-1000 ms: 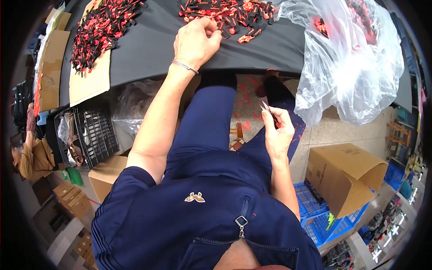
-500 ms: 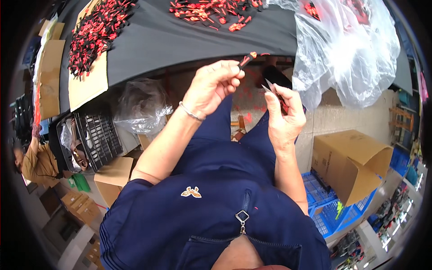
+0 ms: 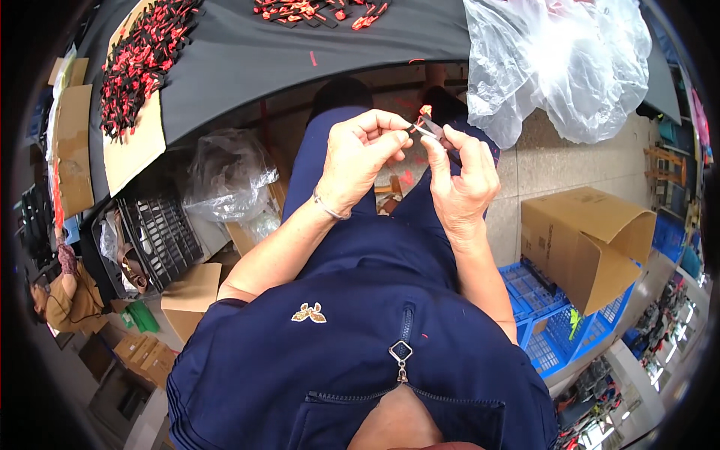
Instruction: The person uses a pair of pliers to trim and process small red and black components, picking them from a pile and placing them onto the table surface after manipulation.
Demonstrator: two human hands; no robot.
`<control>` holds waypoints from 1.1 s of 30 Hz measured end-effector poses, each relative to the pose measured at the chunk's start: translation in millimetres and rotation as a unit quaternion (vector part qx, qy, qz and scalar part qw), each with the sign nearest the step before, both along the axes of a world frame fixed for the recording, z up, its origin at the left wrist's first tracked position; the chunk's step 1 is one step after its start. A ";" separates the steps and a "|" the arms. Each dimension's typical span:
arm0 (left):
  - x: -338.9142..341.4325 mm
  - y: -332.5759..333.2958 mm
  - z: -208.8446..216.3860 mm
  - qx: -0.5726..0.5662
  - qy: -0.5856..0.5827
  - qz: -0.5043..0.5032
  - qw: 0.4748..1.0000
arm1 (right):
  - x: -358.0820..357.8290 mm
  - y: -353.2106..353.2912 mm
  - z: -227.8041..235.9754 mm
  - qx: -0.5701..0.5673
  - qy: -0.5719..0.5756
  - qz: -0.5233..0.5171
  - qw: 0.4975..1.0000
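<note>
My left hand [image 3: 352, 165] pinches a small black strap piece with a red-orange end [image 3: 425, 111], held over my lap just off the table edge. In my right hand [image 3: 466, 184] is a pair of small snips [image 3: 430, 129], blades toward the piece and crossing or touching it near its red-orange end. Whether the blades are closed is too small to tell. My fingers hide most of the black part and the snips' handle. Similar red and black pieces lie in a pile [image 3: 142, 71] on cardboard at the left and in another pile [image 3: 311, 10] farther off.
A black-covered table [image 3: 247, 56] spans the far side. A clear plastic bag [image 3: 555, 82] hangs over its right edge; another bag [image 3: 229, 180] is below. A black crate [image 3: 161, 232] stands left. An open carton [image 3: 555, 236] rests on blue crates [image 3: 544, 349] at right. Another person [image 3: 75, 304] is far left.
My hands have come together, bringing the snips to the piece. The piece was held up and apart from the blades before. The table piles and plastic bag have shifted leftward in view.
</note>
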State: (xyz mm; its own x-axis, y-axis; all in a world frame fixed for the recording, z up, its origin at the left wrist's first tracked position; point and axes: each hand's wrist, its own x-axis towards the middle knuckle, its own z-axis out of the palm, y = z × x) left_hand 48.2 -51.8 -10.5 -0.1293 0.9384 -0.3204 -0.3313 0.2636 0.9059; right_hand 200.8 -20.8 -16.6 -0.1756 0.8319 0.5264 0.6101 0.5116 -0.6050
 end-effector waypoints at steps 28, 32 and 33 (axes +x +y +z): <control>0.5 -0.4 -13.6 -0.005 0.011 -0.013 1.000 | 14.5 -6.9 -11.1 -0.193 0.134 0.033 0.971; 2.9 -0.3 -15.1 0.010 0.019 -0.017 1.000 | 12.4 -3.7 -11.0 -0.146 0.094 0.027 0.984; 2.8 -0.3 -15.1 0.009 0.020 -0.018 1.000 | 12.0 -3.0 -10.6 -0.139 0.086 0.029 0.986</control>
State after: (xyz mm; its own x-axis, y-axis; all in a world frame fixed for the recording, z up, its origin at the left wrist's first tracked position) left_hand 50.9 -52.2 -25.6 -0.1085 0.9482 -0.2985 -0.2861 0.2578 0.9229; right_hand 212.8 -23.8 -27.2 -0.1551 0.9393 0.3062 0.4611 0.3429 -0.8184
